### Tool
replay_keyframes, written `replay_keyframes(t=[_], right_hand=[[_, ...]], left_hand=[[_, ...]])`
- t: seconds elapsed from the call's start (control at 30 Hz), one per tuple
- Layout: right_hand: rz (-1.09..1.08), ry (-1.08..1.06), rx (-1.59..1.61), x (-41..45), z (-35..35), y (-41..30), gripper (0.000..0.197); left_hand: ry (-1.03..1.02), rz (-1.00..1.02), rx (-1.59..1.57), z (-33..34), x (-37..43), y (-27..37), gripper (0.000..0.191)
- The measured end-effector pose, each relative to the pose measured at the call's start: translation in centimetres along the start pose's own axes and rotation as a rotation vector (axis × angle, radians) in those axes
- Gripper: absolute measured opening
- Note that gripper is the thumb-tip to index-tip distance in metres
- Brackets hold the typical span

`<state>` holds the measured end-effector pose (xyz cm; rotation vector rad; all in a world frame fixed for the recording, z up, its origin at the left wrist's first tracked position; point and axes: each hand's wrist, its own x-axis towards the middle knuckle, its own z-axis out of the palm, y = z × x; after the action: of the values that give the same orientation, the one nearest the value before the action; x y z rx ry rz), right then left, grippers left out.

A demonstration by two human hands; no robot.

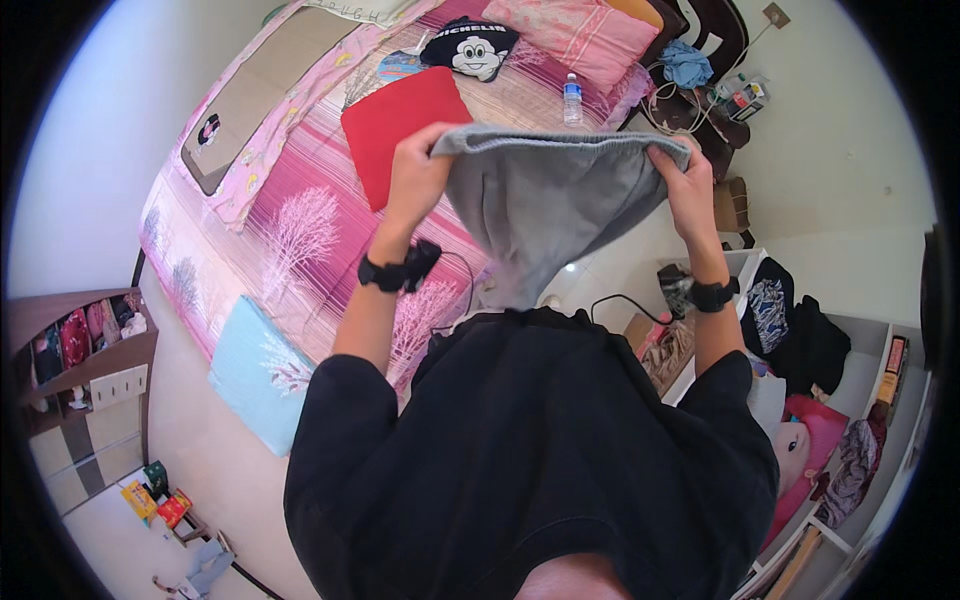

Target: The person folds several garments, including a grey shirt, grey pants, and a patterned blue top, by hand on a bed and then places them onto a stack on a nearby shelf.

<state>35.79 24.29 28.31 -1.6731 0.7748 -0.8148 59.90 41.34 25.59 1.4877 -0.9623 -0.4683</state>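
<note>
A grey garment with an elastic waistband [555, 195] hangs stretched between my two hands, its lower part narrowing in front of my body. My left hand [421, 176] grips one end of the waistband, and my right hand [686, 184] grips the other end with the thumb on the near side. The band is pulled nearly straight, and the fingers behind it are partly hidden. Behind the garment, a red square cushion [405, 127] lies on the bed. Each wrist wears a black strap with a small device and a cable.
The bed [300, 247] also bears a clear plastic bottle [572, 101], a black cushion [472, 49], a pink pillow [577, 37] and a light blue cushion [259, 375] at its near edge. Open shelving with clothes [855, 360] stands at right, a dark wood cabinet [112, 367] at left.
</note>
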Motion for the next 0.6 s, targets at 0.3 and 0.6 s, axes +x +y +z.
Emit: replay_keyframes(t=[0.3, 0.6], right_hand=[[-0.27, -0.018, -0.141, 2.0, -2.4, -2.1, 0.013], [-0.032, -0.239, -0.211, 0.7, -6.6, 4.5, 0.016]], left_hand=[[0.137, -0.043, -0.174, 1.9, 2.6, 0.9, 0.016], [-0.175, -0.085, 0.164, 2.8, -0.1, -1.3, 0.023]])
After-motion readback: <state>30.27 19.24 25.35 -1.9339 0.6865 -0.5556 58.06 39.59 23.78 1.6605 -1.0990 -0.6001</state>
